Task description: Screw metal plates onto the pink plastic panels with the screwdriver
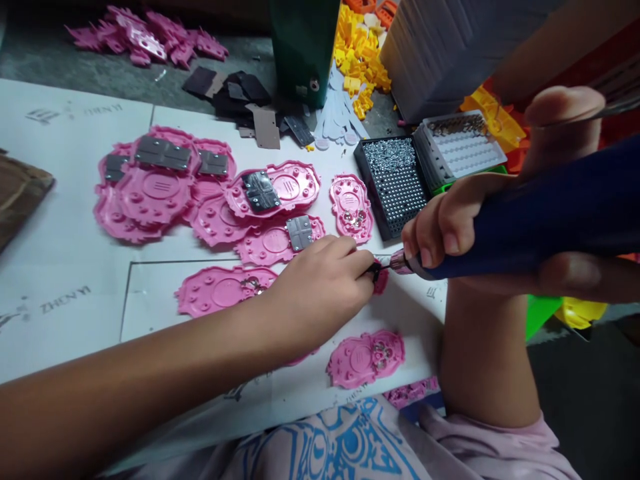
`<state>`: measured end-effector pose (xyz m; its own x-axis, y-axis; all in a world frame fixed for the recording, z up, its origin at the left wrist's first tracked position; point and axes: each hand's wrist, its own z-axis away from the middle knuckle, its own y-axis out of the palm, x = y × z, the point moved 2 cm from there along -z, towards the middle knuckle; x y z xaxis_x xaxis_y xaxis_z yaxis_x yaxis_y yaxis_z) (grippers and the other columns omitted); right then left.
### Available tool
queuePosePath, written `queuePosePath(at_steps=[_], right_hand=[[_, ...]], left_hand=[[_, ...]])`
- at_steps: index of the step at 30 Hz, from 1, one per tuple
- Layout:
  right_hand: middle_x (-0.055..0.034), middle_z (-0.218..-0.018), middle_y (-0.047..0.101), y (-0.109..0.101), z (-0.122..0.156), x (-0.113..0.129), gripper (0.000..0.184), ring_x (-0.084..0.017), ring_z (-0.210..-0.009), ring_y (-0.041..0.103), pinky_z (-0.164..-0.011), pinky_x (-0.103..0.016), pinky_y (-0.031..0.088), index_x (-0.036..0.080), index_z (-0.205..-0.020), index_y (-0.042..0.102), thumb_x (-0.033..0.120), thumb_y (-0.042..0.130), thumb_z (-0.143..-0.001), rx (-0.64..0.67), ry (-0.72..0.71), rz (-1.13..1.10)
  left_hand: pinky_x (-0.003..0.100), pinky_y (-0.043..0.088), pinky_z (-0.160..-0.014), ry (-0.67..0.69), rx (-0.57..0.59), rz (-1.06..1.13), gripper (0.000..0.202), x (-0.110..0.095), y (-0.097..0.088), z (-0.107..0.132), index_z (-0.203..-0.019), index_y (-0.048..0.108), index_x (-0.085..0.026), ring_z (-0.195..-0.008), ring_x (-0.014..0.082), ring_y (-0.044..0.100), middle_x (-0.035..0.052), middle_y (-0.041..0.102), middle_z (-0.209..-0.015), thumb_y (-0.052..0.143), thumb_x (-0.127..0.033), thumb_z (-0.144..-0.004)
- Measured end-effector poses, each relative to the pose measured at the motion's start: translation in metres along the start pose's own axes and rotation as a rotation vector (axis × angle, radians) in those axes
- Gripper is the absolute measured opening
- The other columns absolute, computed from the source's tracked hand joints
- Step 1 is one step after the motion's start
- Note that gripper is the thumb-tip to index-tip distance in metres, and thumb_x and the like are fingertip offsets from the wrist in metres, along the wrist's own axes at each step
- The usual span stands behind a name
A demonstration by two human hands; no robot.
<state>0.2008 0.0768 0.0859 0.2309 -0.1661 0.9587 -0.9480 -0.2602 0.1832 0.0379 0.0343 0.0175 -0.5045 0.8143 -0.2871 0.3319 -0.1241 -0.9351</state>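
Observation:
My right hand [450,220] is wrapped round a blue electric screwdriver [540,207] that lies nearly level and points left. Its thin bit meets a small dark plate [375,269] pinched in the closed fingers of my left hand [325,280]. Under those fingers the edge of a pink plastic shell [381,283] shows; most of it is hidden. Close by lie pink shells with metal contacts, one left of my hand [213,292], one below it [367,359] and one above it [351,207]. Another pink shell [270,241] carries a grey plate [299,233].
Pink shells with grey plates [163,153] are stacked at left. A black screw tray [393,180] and a white tray [460,147] stand behind the screwdriver. Farther back are dark plates [240,93], a green box [303,53], yellow parts [357,53] and pink parts [145,37].

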Motion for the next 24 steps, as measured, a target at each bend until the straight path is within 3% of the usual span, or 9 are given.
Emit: queuePosePath(at_steps=[4,10,16,24], right_hand=[[0.0030,-0.060,0.059,0.003,0.000,0.000,0.051,-0.019,-0.047,0.060,-0.044,-0.034,0.051,0.027,-0.103,0.060,0.048,0.081,-0.062,0.172,-0.013,0.000],[0.0001,-0.064,0.062,0.005,0.006,0.002,0.035,-0.018,-0.049,0.059,-0.047,-0.037,0.053,0.028,-0.105,0.064,0.046,0.072,-0.076,0.169,-0.005,0.022],[-0.0004,-0.073,0.064,-0.008,0.006,0.000,0.046,-0.020,-0.056,0.064,-0.050,-0.038,0.056,0.034,-0.119,0.060,0.033,0.075,-0.076,0.360,-0.037,-0.030],[-0.0008,-0.076,0.066,-0.015,0.006,-0.002,0.051,-0.020,-0.059,0.066,-0.052,-0.037,0.057,0.036,-0.126,0.057,0.036,0.075,-0.077,0.432,-0.057,-0.107]], left_hand=[[0.036,0.046,-0.074,-0.006,0.000,0.008,0.019,0.000,0.000,0.000,-0.089,0.072,-0.017,-0.091,0.0226,0.058,0.0061,0.066,-0.096,0.054,-0.019,-0.096],[0.035,0.047,-0.075,0.025,-0.023,-0.003,0.017,0.000,-0.002,0.000,-0.092,0.071,-0.017,-0.090,0.0219,0.058,0.0062,0.067,-0.096,0.055,-0.020,-0.096],[0.038,0.050,-0.077,0.017,-0.026,0.011,0.014,-0.001,-0.001,0.001,-0.088,0.070,-0.015,-0.092,0.0240,0.060,0.0070,0.069,-0.098,0.057,-0.017,-0.094],[0.037,0.049,-0.075,0.028,-0.007,0.008,0.018,-0.001,-0.004,-0.001,-0.081,0.070,-0.015,-0.085,0.0218,0.059,0.0073,0.068,-0.090,0.057,-0.020,-0.093]])
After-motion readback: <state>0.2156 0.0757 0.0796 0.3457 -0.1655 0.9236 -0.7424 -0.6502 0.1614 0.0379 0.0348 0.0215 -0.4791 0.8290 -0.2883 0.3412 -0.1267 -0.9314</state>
